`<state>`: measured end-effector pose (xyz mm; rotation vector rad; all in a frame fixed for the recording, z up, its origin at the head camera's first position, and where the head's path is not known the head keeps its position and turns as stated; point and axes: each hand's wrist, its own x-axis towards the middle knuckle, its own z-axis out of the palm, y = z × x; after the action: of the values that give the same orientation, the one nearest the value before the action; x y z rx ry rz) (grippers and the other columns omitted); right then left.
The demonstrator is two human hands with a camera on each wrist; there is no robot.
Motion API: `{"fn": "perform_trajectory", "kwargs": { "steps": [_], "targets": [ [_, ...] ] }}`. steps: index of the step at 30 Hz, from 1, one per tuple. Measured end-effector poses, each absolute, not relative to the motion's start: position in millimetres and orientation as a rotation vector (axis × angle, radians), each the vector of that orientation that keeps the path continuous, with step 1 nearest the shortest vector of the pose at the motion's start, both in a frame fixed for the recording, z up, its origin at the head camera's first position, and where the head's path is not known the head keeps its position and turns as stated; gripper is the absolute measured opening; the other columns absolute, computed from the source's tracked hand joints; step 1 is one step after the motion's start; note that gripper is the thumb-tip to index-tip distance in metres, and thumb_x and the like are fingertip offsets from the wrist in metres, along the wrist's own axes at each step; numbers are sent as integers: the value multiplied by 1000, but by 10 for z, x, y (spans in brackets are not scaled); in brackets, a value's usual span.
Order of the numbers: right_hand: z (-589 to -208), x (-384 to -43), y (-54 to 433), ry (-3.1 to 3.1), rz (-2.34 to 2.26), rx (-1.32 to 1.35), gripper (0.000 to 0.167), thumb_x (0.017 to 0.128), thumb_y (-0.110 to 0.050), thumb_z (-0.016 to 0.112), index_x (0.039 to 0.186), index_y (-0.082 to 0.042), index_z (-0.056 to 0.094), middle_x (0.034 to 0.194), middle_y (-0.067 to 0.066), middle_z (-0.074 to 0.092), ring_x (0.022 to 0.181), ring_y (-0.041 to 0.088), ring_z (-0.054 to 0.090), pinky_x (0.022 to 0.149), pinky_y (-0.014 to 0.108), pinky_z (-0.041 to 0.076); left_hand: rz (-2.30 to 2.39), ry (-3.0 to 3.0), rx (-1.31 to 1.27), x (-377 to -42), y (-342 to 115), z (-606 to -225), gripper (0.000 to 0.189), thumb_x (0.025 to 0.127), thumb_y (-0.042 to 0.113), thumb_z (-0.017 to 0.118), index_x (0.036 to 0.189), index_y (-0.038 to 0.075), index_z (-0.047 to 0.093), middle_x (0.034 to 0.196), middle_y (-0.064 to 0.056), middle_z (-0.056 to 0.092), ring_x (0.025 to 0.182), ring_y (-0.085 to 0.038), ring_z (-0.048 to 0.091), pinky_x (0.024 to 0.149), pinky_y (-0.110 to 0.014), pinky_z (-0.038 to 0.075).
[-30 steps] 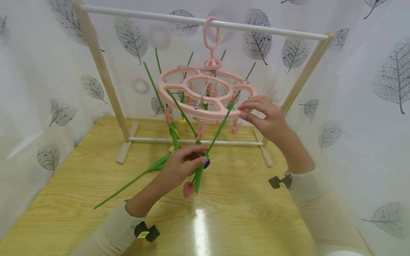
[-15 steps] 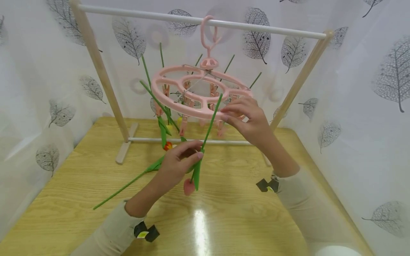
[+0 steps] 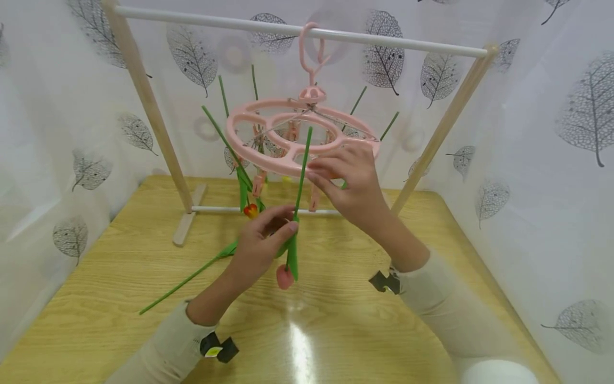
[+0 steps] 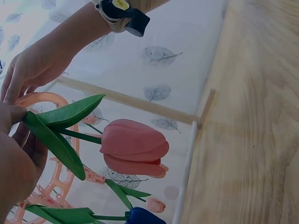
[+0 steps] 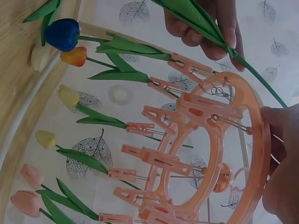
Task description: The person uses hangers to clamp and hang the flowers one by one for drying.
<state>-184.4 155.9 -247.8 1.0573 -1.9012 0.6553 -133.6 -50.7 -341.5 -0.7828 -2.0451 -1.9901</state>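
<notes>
My left hand (image 3: 261,242) pinches the green stem of an artificial pink tulip (image 4: 133,144), its bloom pointing down and its bare stem end rising in front of the hanger. With fingers and thumb my right hand (image 3: 352,178) grips the near rim of a round pink clip hanger (image 3: 261,159). Several tulips hang bloom-down from its clips. Among them are a blue tulip (image 5: 62,35), an orange-red tulip (image 5: 74,56) and a yellow tulip (image 5: 68,96). One clip (image 3: 314,199) on the near side hangs just below my right hand, with no flower visible in it.
A white rod (image 3: 216,21) on wooden legs (image 3: 148,101) bears the hanger by its hook. Another green-stemmed flower (image 3: 187,282) lies on the wooden table (image 3: 364,320), left of my left hand. Behind the rack hangs a leaf-patterned curtain (image 3: 518,133). A white round object (image 3: 499,372) sits lower right.
My right hand has moved left with the rim, turning the hanger and its clipped tulips, the near side going left. My left hand with the pink tulip has shifted slightly left and up.
</notes>
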Motion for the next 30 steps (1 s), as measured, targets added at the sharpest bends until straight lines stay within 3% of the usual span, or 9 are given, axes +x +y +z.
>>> {"fn": "perform_trajectory", "kwargs": {
  "steps": [5, 17, 30],
  "targets": [
    [-2497, -1801, 1512, -1872, 642, 1017, 19, 84, -15, 82, 98, -3, 78, 98, 8, 76, 92, 26, 59, 94, 48, 38, -1980, -2051, -774, -1333, -514, -3409, 34, 98, 10, 67, 131, 6, 64, 114, -9, 67, 96, -17, 65, 83, -25, 55],
    [-2539, -1757, 1559, -1889, 702, 974, 19, 84, -11, 81, 100, -3, 77, 101, 8, 76, 98, 25, 61, 99, 41, 35, -1962, -2061, -773, -1317, -512, -3405, 33, 97, 11, 68, 130, 11, 65, 114, -7, 68, 98, -18, 66, 88, -27, 56],
    [-2617, -1759, 1658, -1905, 775, 951, 18, 86, -9, 78, 102, -2, 75, 105, 11, 75, 109, 28, 62, 108, 48, 34, -1961, -2050, -792, -1317, -508, -3404, 32, 97, 9, 67, 129, 10, 65, 112, -9, 68, 96, -19, 65, 87, -29, 56]
  ]
}}
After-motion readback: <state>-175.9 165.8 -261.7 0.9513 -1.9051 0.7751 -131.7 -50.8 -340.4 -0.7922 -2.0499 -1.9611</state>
